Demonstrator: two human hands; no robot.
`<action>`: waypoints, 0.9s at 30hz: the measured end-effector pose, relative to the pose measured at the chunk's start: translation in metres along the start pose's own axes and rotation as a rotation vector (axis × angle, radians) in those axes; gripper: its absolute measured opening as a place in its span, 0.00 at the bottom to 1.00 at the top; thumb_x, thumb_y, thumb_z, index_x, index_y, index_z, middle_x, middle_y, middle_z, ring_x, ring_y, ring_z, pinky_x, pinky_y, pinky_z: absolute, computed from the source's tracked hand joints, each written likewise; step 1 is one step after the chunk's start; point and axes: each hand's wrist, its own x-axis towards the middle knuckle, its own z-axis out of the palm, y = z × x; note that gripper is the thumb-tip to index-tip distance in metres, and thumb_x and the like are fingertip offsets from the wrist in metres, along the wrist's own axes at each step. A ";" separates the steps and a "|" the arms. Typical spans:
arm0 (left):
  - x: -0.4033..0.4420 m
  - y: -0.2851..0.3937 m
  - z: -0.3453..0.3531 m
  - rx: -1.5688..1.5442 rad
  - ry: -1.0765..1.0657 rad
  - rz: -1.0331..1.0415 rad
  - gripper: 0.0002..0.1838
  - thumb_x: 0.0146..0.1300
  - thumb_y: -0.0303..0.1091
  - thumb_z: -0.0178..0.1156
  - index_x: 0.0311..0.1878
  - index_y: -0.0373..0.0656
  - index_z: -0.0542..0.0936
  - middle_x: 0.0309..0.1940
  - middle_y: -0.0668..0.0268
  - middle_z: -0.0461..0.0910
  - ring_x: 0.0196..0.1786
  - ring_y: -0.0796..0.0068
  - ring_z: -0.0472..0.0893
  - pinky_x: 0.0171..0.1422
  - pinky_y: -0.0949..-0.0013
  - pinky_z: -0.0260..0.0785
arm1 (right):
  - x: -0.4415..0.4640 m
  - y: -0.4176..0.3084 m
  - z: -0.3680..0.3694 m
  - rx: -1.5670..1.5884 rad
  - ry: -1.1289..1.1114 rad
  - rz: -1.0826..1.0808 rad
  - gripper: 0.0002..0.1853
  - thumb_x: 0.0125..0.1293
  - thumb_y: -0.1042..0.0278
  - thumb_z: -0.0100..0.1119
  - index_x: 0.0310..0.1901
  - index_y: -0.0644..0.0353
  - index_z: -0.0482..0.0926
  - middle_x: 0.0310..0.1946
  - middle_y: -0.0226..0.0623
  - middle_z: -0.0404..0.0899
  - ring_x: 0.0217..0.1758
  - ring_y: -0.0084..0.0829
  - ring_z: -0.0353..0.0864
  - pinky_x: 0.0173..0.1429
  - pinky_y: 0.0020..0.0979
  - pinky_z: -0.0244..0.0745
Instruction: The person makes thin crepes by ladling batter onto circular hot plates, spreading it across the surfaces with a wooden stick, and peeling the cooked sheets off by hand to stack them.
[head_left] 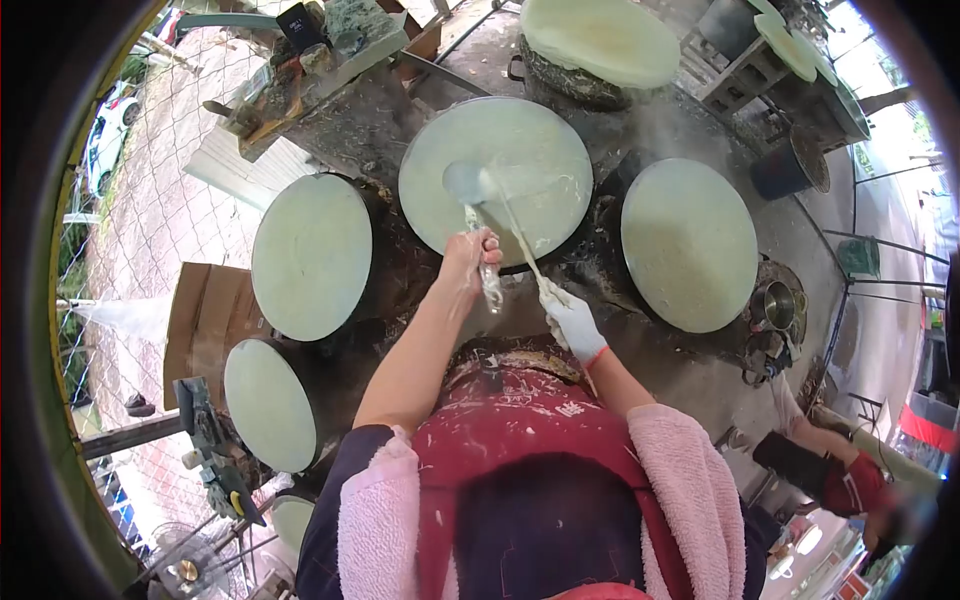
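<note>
In front of me, a large round griddle [545,150] is covered with a pale, wet-looking layer of batter. My left hand [468,258], bare and smeared with batter, is closed round the handle of a ladle [466,184]. The ladle's round head is over the griddle, left of its middle. My right hand [570,318], in a white glove with a red cuff, grips a long thin stick [518,228]. The stick slants up over the griddle, its pale-coated far end beside the ladle's head. Whether the stick's tip touches the batter I cannot tell.
Pale-covered round griddles stand at left [312,257], lower left [270,405] and right [690,245]. A pale round sheet [600,40] lies at the back. A metal pot [773,305] and a dark bucket [792,170] stand right. Another person's arm [825,445] shows lower right.
</note>
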 end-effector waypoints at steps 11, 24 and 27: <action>-0.014 -0.017 -0.012 -0.694 -0.132 -0.091 0.05 0.74 0.29 0.46 0.39 0.43 0.68 0.23 0.76 0.66 0.18 0.86 0.62 0.24 0.75 0.58 | 0.000 -0.030 0.007 -0.144 -0.095 0.192 0.18 0.70 0.56 0.61 0.59 0.48 0.79 0.21 0.19 0.70 0.13 0.12 0.61 0.15 0.19 0.53; -0.207 -0.059 -0.083 -1.131 -0.482 0.242 0.20 0.81 0.38 0.33 0.54 0.26 0.66 0.20 0.73 0.62 0.11 0.84 0.63 0.25 0.74 0.56 | 0.022 -0.044 -0.065 -0.950 -0.299 -0.345 0.29 0.66 0.61 0.66 0.67 0.60 0.73 0.58 0.42 0.81 0.59 0.23 0.78 0.65 0.26 0.68; -0.248 -0.089 -0.112 -1.094 -0.318 0.377 0.21 0.81 0.38 0.33 0.54 0.27 0.66 0.21 0.73 0.62 0.11 0.84 0.63 0.25 0.74 0.54 | 0.031 -0.025 -0.075 -0.649 0.007 -0.387 0.27 0.69 0.63 0.64 0.66 0.63 0.73 0.56 0.38 0.82 0.55 0.20 0.78 0.62 0.24 0.71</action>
